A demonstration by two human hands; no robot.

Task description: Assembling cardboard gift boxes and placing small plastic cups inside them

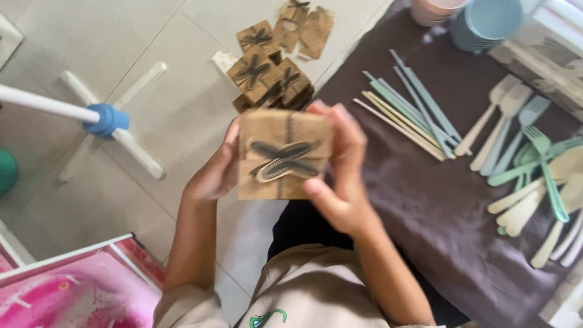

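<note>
A small brown cardboard box with a dark crossed emblem (284, 155) sits mid-frame, gripped at its sides by the left hand (215, 173) and right hand (340, 176), its emblem face up, likely for inspection. At 12 o'clock lies a pile of matching boxes (270, 79); at 3 o'clock, pastel cutlery (528, 170) lies sorted on a dark cloth (425, 206).

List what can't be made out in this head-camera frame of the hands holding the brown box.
- Brown cardboard box: motion-blurred, so its dark printed motif is unreadable; its back is hidden.
- Left hand: its fingers are behind the box.
- Right hand: palm hidden against the box.
- Stack of similar boxes: its lower part is covered by the held box.
- Pastel cutlery on the dark cloth: cut off at the right edge.
- Bowls: cropped by the top edge.
</note>
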